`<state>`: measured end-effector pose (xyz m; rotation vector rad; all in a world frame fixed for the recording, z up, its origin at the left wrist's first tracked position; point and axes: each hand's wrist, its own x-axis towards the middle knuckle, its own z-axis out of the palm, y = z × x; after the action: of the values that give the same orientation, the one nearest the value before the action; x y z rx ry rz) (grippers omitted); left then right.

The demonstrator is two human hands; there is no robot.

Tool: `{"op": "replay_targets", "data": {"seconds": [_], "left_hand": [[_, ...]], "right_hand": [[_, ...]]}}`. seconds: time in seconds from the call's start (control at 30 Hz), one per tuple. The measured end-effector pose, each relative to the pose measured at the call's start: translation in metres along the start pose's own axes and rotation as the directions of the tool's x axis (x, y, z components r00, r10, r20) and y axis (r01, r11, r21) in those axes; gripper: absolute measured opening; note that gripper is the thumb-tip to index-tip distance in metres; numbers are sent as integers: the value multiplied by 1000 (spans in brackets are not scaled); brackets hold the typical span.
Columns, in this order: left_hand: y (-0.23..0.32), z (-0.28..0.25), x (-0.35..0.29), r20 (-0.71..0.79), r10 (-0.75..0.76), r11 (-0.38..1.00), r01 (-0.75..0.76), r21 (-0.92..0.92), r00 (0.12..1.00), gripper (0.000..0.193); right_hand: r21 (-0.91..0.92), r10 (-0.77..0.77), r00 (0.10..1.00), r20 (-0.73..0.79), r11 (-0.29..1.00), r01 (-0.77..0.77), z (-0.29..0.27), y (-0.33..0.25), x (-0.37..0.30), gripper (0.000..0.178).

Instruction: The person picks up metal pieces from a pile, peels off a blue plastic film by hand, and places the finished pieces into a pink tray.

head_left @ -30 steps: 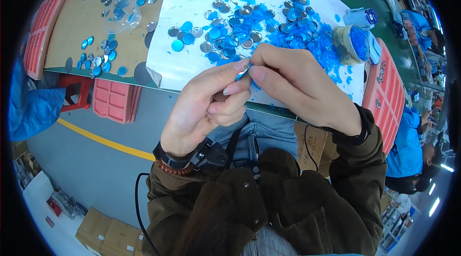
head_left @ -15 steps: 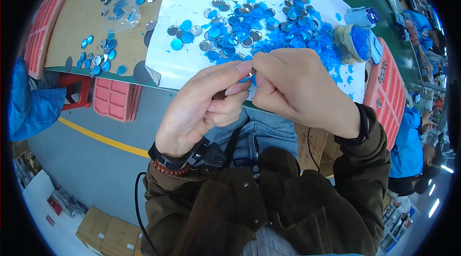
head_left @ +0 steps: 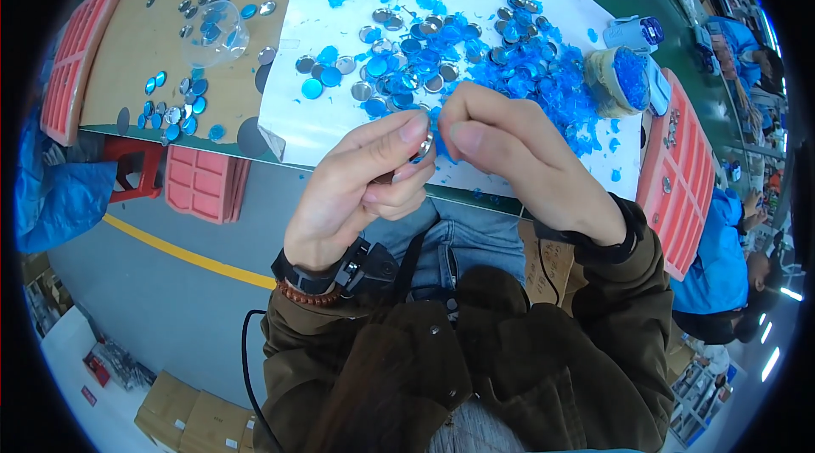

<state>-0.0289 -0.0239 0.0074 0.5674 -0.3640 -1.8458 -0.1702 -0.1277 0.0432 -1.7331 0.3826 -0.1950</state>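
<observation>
My left hand [head_left: 369, 164] pinches a small round silver metal disc [head_left: 424, 146] between thumb and fingers, its edge toward me. Just to its right, my right hand [head_left: 501, 135] is closed, thumb pressed against the curled index finger. Blue shows beside those fingertips, but I cannot tell whether it is film in their grip or film lying behind. Both hands are above the near edge of a white sheet [head_left: 340, 135] on the table. Beyond them lie many loose discs [head_left: 311, 89], some blue-faced and some silver, and a heap of crumpled blue film [head_left: 564, 96].
A tub of blue scraps [head_left: 598, 79] stands at the right, near a white-and-blue container [head_left: 632, 33]. On brown board at the left are a clear plastic cup [head_left: 233, 37] and more discs [head_left: 188, 126]. Pink trays [head_left: 679, 190] flank the table. Co-workers in blue [head_left: 722, 241] are at the right.
My hands have drawn slightly apart. The disc in my left hand has come into view, tilted with silver showing, and the right hand has moved off it and turned.
</observation>
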Motion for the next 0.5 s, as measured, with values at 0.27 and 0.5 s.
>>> {"op": "replay_targets", "data": {"seconds": [0.27,0.5], "left_hand": [[-1,-4,0,10,-12,997,11,82,1000,29],[-7,-5,2,-55,127,961,-110,252,990,26]], "right_hand": [[-232,-144,987,-74,965,123,9,-3,2,12],[-216,-20,1000,-23,976,14,8,-6,1,11]]}}
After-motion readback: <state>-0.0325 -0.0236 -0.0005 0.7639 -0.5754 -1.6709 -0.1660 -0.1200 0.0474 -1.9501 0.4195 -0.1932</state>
